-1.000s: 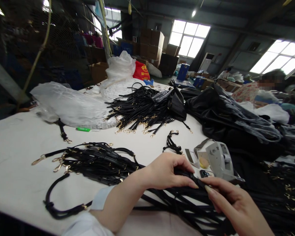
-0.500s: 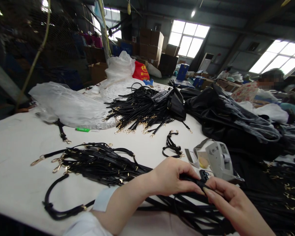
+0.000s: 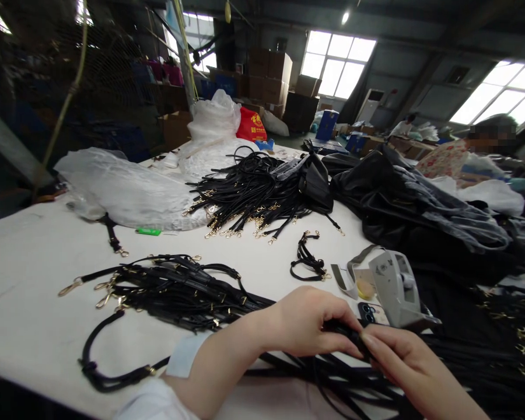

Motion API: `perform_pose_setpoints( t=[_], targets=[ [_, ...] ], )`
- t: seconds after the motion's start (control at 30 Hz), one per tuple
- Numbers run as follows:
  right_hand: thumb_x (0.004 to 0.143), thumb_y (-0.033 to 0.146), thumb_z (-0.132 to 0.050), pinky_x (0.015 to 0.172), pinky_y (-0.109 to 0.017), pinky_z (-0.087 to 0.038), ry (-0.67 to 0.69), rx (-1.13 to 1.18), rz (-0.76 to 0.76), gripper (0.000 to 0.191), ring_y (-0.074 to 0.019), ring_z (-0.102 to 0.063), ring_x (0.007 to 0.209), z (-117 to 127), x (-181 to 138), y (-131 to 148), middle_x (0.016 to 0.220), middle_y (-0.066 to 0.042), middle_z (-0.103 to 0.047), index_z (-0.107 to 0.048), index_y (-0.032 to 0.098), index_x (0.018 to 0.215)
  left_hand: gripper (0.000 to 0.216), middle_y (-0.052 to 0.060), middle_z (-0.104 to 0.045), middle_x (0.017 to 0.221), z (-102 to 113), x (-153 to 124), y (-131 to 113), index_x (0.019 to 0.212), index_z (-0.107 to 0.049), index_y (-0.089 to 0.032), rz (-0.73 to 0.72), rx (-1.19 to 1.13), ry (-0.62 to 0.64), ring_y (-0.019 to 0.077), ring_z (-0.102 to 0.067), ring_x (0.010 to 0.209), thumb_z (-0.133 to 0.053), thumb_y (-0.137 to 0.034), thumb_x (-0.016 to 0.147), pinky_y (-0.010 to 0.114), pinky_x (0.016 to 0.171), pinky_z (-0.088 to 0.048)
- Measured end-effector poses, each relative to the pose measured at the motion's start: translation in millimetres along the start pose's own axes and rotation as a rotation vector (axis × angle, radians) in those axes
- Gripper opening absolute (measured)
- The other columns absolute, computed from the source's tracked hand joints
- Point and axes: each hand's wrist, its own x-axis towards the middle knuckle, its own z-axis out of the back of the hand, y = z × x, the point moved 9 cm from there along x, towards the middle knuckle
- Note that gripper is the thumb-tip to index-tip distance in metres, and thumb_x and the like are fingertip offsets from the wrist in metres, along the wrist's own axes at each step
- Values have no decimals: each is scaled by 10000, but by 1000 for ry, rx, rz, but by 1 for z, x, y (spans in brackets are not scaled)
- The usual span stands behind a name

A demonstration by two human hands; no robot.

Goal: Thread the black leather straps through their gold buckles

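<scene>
Because only the head view shows this moment, everything is read from it: the left hand (image 3: 308,321) and the right hand (image 3: 400,364) meet at the near right of the white worktop (image 3: 21,291), fingers pressed together, both pinching one black strap (image 3: 347,333) between their fingertips. The strap runs from the pinch down into a loose bundle of straps (image 3: 332,379) lying under both wrists. It looks light, limp and somewhat slick, so it would likely sag unless held near an end or by its metal clasp. Left of the hands lies another strap heap (image 3: 175,291); just beyond them sits a grey tape dispenser (image 3: 396,289).
</scene>
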Motion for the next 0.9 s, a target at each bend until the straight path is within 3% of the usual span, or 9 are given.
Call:
perform_pose_setpoints(
  t=[0.13,0.3,0.47,0.57,0.73,0.83,0.9],
  targets=[
    [946,592,-487,569,-226,-368,-29,-24,11,512,-126,-427,613,3,0,4,633,11,-469,-596,176,667,322,44,-766,869,-2,1,3,1011,-767,-170,45,56,-23,137,-666,741,-797,-425,816,203,675,-453],
    [926,613,-518,594,-240,-332,-126,103,-65,504,-122,-374,635,7,-4,2,658,26,-415,-568,178,676,328,14,-758,827,-6,2,6,1008,-762,-179,92,25,-18,117,-642,687,-779,-451,825,197,659,-448],
    [904,654,-534,512,-231,-225,-107,213,-150,510,-105,-289,593,6,-7,-6,643,42,-352,-571,179,721,339,15,-759,816,10,3,6,967,-771,-175,99,34,-123,115,-652,694,-769,-484,829,189,652,-442],
    [891,658,-554,518,-227,-250,-125,196,-143,514,-101,-281,588,8,-6,-10,642,43,-356,-548,183,696,326,24,-754,800,11,4,4,962,-772,-186,35,134,-99,131,-666,716,-758,-489,844,206,664,-434],
    [892,650,-557,630,-240,-383,-65,149,-55,510,-134,-420,673,-1,0,-14,678,14,-460,-530,189,676,348,46,-746,802,-12,6,0,1003,-746,-156,-82,303,21,162,-677,737,-736,-477,871,239,678,-435],
    [898,645,-560,620,-239,-381,-64,171,-59,510,-124,-414,652,-4,-1,-17,664,17,-462,-519,189,672,312,44,-740,796,-18,7,-3,1005,-736,-150,-99,317,41,163,-673,728,-733,-436,881,240,663,-438],
    [900,656,-553,566,-236,-345,-62,216,-85,509,-107,-374,598,-5,-3,-18,636,30,-438,-544,187,703,291,49,-750,835,-9,6,-7,1010,-735,-151,-111,262,0,156,-677,753,-710,-420,902,227,692,-458]
  ],
)
